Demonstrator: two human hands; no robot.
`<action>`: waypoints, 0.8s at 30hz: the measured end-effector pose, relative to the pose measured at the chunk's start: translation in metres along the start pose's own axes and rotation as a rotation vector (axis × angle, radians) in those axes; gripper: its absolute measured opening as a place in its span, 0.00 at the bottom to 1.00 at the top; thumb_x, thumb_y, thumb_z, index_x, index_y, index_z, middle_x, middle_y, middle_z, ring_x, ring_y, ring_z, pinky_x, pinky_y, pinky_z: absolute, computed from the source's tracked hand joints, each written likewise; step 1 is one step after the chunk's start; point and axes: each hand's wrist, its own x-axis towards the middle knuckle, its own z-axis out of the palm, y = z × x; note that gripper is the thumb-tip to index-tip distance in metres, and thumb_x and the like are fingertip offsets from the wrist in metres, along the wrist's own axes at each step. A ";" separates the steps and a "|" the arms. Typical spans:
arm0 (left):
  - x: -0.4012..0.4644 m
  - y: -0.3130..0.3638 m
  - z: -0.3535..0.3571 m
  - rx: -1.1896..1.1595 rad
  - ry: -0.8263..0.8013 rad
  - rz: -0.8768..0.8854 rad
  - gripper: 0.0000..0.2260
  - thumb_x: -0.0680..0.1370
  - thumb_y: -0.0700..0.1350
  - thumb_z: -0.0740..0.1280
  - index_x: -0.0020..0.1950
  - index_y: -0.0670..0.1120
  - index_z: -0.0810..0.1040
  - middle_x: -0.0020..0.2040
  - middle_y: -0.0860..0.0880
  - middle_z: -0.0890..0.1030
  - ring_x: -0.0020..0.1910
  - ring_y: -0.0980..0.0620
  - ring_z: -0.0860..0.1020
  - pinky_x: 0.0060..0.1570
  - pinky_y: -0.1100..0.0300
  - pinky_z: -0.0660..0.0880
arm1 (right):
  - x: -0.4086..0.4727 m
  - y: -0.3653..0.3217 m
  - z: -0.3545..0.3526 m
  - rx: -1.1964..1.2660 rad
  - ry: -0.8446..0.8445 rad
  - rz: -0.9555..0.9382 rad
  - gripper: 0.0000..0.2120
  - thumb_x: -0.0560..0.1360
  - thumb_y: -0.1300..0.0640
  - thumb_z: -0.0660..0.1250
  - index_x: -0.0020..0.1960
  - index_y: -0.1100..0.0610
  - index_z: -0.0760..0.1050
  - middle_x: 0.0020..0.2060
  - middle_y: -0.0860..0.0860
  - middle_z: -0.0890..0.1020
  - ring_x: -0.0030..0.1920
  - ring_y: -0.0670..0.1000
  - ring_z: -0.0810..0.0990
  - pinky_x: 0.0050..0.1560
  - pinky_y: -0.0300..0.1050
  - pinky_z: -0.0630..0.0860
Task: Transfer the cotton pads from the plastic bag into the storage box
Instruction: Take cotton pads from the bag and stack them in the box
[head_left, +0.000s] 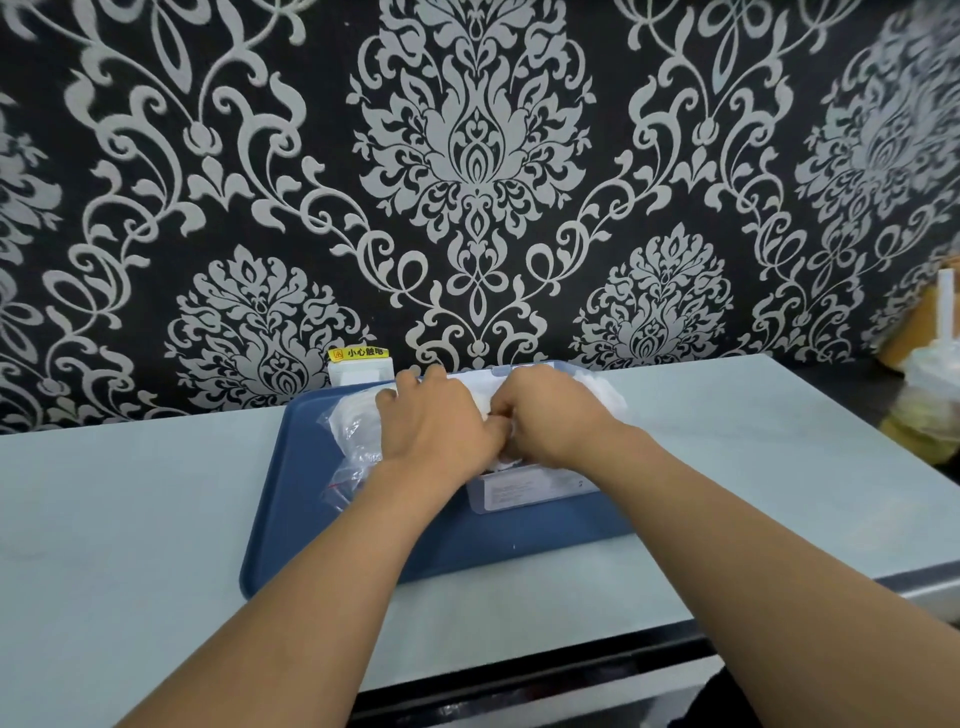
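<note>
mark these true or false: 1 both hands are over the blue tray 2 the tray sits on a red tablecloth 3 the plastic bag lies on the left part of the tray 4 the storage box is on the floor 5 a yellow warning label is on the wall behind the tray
1. True: the left hand and the right hand meet over the blue tray.
2. False: the tray sits on a pale grey-blue counter.
3. True: the clear plastic bag lies crumpled on the tray's left part, beside the left hand.
4. False: the storage box stands on the tray, under the hands.
5. True: the yellow warning label sits on a white fitting on the wall just behind the tray.
</note>
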 end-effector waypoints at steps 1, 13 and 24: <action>0.002 0.000 0.000 -0.026 0.011 -0.022 0.27 0.75 0.64 0.61 0.57 0.43 0.80 0.59 0.46 0.77 0.62 0.42 0.70 0.60 0.45 0.67 | 0.001 -0.001 0.001 -0.013 0.023 -0.002 0.15 0.61 0.64 0.74 0.25 0.53 0.71 0.27 0.47 0.80 0.46 0.54 0.85 0.41 0.45 0.80; 0.009 0.003 -0.002 0.218 -0.204 -0.012 0.27 0.79 0.65 0.54 0.63 0.48 0.79 0.67 0.46 0.70 0.69 0.43 0.61 0.65 0.45 0.62 | -0.006 -0.001 -0.008 -0.239 0.038 -0.108 0.21 0.63 0.58 0.79 0.53 0.43 0.82 0.47 0.46 0.72 0.50 0.50 0.75 0.42 0.43 0.65; 0.006 -0.009 -0.011 0.132 -0.162 0.071 0.23 0.69 0.61 0.73 0.56 0.47 0.79 0.58 0.47 0.76 0.63 0.44 0.69 0.54 0.55 0.68 | 0.006 0.001 0.002 -0.006 0.140 -0.087 0.24 0.55 0.53 0.83 0.42 0.47 0.72 0.40 0.43 0.76 0.42 0.50 0.75 0.39 0.46 0.74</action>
